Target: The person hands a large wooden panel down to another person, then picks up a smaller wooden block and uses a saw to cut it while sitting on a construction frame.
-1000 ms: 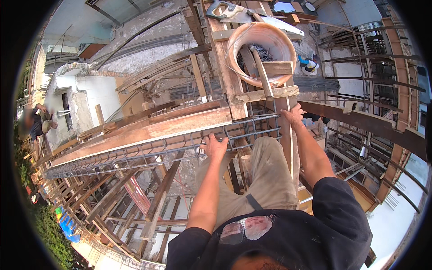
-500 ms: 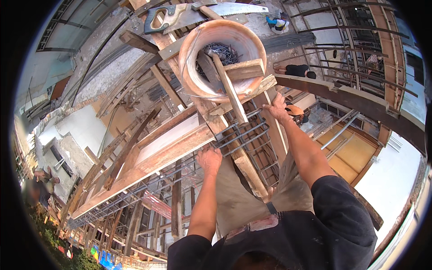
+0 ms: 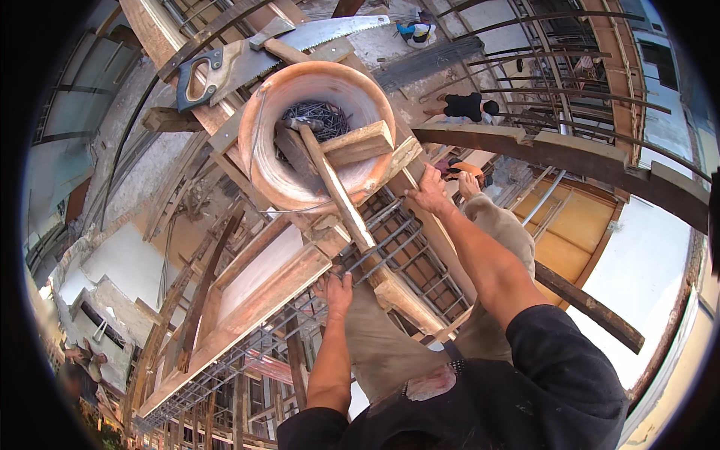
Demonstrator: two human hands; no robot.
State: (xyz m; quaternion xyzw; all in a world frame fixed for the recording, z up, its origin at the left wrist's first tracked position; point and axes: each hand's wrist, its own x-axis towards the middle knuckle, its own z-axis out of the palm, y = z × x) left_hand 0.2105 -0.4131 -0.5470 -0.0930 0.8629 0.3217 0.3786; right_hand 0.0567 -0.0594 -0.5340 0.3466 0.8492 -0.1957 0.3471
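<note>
My left hand has its fingers bent onto the steel rebar cage beside the lower end of a timber formwork board. My right hand grips the edge of an upright plank at the cage's right side, just below a short crosspiece. Above both hands sits an orange bucket holding nails, with wood offcuts sticking out. Behind it lies a handsaw beside a hammer. My bare foot shows right of my right hand, the knee bent.
Timber scaffolding and beams span a drop to the floor below. A dark beam runs off to the right. Co-workers are below, farther back and at the lower left. A white wall stands at right.
The view has swung, bringing the bucket and saw down and left. My right leg has lifted, its bare foot now up beside the plank by my right hand. Both hands remain on the framework.
</note>
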